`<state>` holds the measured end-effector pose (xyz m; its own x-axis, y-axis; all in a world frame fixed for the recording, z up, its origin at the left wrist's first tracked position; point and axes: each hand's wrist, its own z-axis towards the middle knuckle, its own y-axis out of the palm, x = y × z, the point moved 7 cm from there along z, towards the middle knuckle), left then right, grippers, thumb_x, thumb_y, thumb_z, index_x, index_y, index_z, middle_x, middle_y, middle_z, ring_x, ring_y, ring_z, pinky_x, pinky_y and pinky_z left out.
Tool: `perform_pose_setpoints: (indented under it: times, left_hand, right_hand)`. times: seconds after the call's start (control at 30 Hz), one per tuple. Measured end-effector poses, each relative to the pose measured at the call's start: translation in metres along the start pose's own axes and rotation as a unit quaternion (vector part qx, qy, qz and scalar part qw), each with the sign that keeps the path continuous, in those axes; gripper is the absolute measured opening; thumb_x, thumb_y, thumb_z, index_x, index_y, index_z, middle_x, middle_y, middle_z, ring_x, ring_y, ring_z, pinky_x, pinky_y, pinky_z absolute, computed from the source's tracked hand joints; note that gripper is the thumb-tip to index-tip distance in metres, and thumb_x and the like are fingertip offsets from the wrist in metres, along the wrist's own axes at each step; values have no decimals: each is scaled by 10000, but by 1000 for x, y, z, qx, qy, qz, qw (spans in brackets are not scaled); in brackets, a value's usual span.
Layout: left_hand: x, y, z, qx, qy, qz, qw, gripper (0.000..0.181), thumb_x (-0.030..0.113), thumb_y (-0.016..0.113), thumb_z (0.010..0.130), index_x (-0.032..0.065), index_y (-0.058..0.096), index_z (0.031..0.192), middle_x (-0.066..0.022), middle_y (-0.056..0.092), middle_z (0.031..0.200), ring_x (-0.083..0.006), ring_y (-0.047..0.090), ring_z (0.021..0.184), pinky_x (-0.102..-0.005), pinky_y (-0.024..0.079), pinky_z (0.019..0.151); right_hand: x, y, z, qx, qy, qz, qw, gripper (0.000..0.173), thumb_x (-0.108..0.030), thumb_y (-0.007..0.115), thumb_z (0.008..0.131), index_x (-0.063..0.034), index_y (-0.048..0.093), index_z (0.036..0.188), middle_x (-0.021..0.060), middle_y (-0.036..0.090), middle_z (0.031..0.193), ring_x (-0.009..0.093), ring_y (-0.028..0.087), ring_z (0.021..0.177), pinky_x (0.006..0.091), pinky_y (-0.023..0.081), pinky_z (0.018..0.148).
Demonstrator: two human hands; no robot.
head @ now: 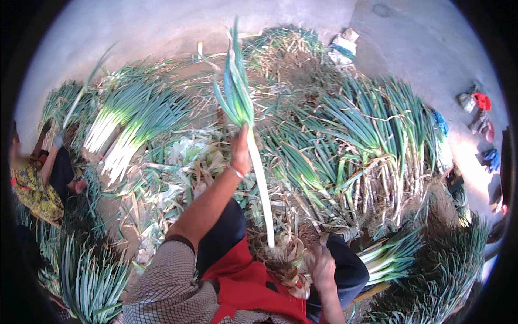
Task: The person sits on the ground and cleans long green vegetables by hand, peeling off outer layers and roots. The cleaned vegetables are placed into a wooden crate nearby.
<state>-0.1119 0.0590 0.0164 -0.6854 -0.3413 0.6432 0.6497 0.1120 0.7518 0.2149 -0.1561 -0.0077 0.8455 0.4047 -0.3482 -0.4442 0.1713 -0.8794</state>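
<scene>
My left hand (241,150) grips a large green onion (261,190) just below where the leaves fan out. Its clean white stalk slants down toward my lap, the roots at the lower end, and its green leaves point away from me. My right hand (323,265) is low beside my right knee, blurred, with the fingers curled. Dry, papery onion skins (297,281) lie next to it against my red apron (259,289); whether the hand holds any of them is unclear.
Untrimmed green onions (376,162) with soiled roots are heaped at right. Cleaned white-stalked bundles (125,133) lie at left, another bundle (390,255) by my right knee. Stripped leaves (174,194) litter the ground. A person (40,182) sits at far left, one gloved hand holding an onion.
</scene>
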Motion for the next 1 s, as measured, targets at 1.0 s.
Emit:
perform_pose_setpoints:
  times: [1.0]
  left_hand:
    - [32,-21,-7,1,-18,10,1000,279,257,560,889,23,509,1030,-83,579,865,-176,571,689,-309,515,611]
  right_hand:
    - [70,48,1,-147,106,-4,983,352,-281,694,716,-16,561,904,189,616,778,351,610,752,442,483,649]
